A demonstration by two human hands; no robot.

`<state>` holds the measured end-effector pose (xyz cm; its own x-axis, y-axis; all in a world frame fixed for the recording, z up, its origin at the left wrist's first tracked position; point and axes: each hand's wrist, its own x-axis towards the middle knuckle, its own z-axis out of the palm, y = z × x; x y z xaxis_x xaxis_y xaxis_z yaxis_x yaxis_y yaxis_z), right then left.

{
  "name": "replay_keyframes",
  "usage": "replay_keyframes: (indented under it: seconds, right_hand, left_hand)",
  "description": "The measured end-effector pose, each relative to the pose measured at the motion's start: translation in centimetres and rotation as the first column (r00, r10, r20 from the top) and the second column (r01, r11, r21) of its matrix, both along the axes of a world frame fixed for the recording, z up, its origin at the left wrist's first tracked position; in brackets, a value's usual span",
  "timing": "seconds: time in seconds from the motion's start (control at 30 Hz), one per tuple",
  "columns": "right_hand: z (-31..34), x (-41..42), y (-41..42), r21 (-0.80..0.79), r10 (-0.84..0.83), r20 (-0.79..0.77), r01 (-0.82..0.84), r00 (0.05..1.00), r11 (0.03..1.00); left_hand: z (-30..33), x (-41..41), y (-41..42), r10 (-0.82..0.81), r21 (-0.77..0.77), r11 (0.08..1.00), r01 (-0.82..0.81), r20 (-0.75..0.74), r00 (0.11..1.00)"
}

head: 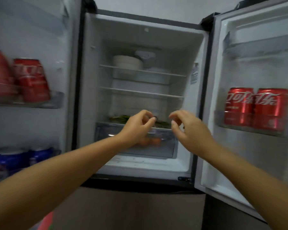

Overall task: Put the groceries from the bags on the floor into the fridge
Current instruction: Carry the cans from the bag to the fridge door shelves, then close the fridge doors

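Note:
The fridge (90,97) stands with both doors swung wide. Both my arms reach toward its lowest shelf. My left hand (136,127) hovers in front of the clear crisper drawer (166,146), fingers loosely curled, thumb and forefinger close together with nothing seen between them. My right hand (188,128) hangs beside it, fingers relaxed and empty. Green leafy vegetables (121,118) lie on the shelf just behind my hands. Orange round items (154,141) show through the drawer front. No bags are in view.
White stacked bowls (127,62) and a white bundle (145,54) sit on the top shelf. Red cola cans (32,80) fill the left door rack, more red cans (256,108) the right door rack. Blue cans (12,158) sit lower left. Something red (47,219) lies on the floor.

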<state>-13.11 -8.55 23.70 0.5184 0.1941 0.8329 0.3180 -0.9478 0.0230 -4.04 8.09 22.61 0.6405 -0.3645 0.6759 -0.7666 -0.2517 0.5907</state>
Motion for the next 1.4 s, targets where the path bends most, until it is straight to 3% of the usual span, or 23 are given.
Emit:
replay_keyframes:
  seconds: [0.13,0.27,0.4,0.5,0.57,0.63,0.8,0.9,1.0,1.13,1.33,1.4]
  right_hand:
    - [-5.3,5.4,9.7,0.029,0.180,-0.151,-0.178,0.972,0.984]
    - [-8.7,8.3,20.7,0.013,0.348,-0.243,-0.356,0.905,0.934]
    - [-10.1,9.2,30.8,-0.036,0.473,-0.204,-0.489,0.857,0.871]
    - [-11.2,9.1,35.7,-0.075,0.458,-0.217,-0.483,0.862,0.872]
    - [-12.0,8.9,37.0,-0.076,0.412,-0.210,-0.435,0.887,0.897]
    - [-12.9,8.6,37.0,-0.058,0.363,-0.211,-0.382,0.908,0.922]
    - [-13.6,8.1,36.3,-0.135,0.240,-0.306,-0.292,0.921,0.947]
    - [-13.5,8.1,35.7,-0.136,0.257,-0.301,-0.308,0.918,0.941]
    - [-14.3,8.0,33.0,-0.125,0.290,-0.175,-0.313,0.941,0.941]
    - [-15.2,7.5,27.2,-0.120,0.270,-0.091,-0.279,0.959,0.953]
    - [-16.8,9.1,16.7,-0.156,0.171,-0.136,-0.192,0.976,0.969]
    - [-17.1,8.9,13.7,-0.076,0.140,-0.202,-0.158,0.969,0.984]
  left_hand:
    - [-3.2,1.1,13.3,0.278,0.177,0.936,-0.305,0.164,0.947]
    - [-4.3,0.1,25.6,0.458,0.297,0.779,-0.552,0.331,0.825]
    - [-4.3,-1.6,34.8,0.575,0.221,0.649,-0.728,0.484,0.660]
    - [-4.2,-2.2,39.3,0.658,0.102,0.582,-0.807,0.524,0.541]
    - [-4.1,-1.9,41.0,0.694,0.074,0.556,-0.828,0.507,0.511]
    - [-4.5,-1.2,41.6,0.693,0.112,0.564,-0.818,0.474,0.543]
    - [-6.3,0.0,40.2,0.675,0.141,0.633,-0.762,0.383,0.631]
    - [-7.0,-0.3,39.5,0.638,0.157,0.648,-0.745,0.422,0.644]
    - [-7.2,-0.9,39.6,0.552,0.208,0.604,-0.769,0.587,0.592]
    - [-6.4,-1.6,38.4,0.276,0.275,0.520,-0.809,0.842,0.463]
    - [-4.2,-1.5,31.5,-0.072,0.348,0.531,-0.773,0.927,0.368]
    - [-3.6,-1.1,28.5,-0.145,0.360,0.524,-0.772,0.931,0.335]
